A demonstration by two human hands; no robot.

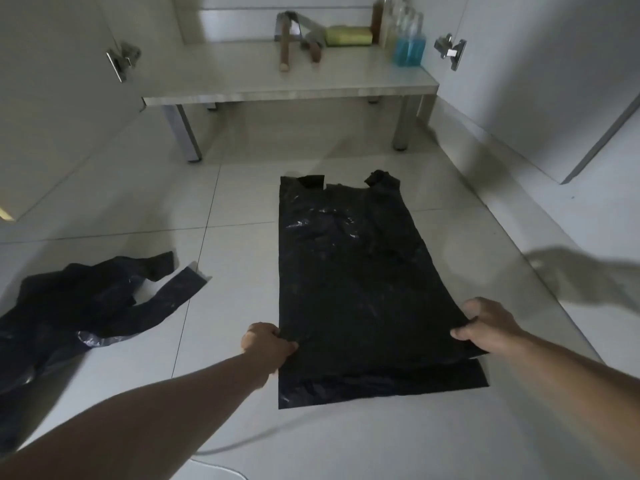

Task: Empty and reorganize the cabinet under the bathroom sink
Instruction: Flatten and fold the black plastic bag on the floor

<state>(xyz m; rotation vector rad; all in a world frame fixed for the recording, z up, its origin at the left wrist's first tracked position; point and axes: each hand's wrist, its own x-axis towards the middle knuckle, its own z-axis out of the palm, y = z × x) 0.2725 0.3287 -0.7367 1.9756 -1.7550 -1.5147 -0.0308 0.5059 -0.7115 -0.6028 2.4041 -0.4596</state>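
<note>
Head view: looking down at a tiled floor (pixel 242 188) in front of an open cabinet (pixel 291 81), doors swung wide to either side.
Bag: black plastic bag (pixel 360 271) spread flat on the floor, handles toward the cabinet, near end folded up over itself so a lower layer shows beneath the fold.
Left hand: left hand (pixel 266 344) at the bag's left edge by the fold, fingers curled, pinching the plastic.
Right hand: right hand (pixel 485 323) at the right edge of the same fold, thumb on top, fingers tucked under the plastic, gripping it.
Grip: both closed on the bag, one at each end of the fold, nothing else held.
Second bag: crumpled black bag (pixel 69 313) lying to the left on the floor, well apart from the flat one, handles splayed toward the middle.
Cabinet shelf: pale board on short metal legs, raised off the floor.
On shelf, middle: wooden-handled tools (pixel 298 39), possibly scrapers or brushes, too dim to tell, lying with handles toward the front.
On shelf, right of middle: yellow-green sponge (pixel 349 35) just beside the tools.
On shelf, right: bottles (pixel 401 32) standing upright together, two with blue liquid nearest the front, a brownish one behind.
Hinges: metal hinges (pixel 121 60) on both doors.
Cable: pale cord (pixel 242 441) curving on the floor under the left forearm.
</note>
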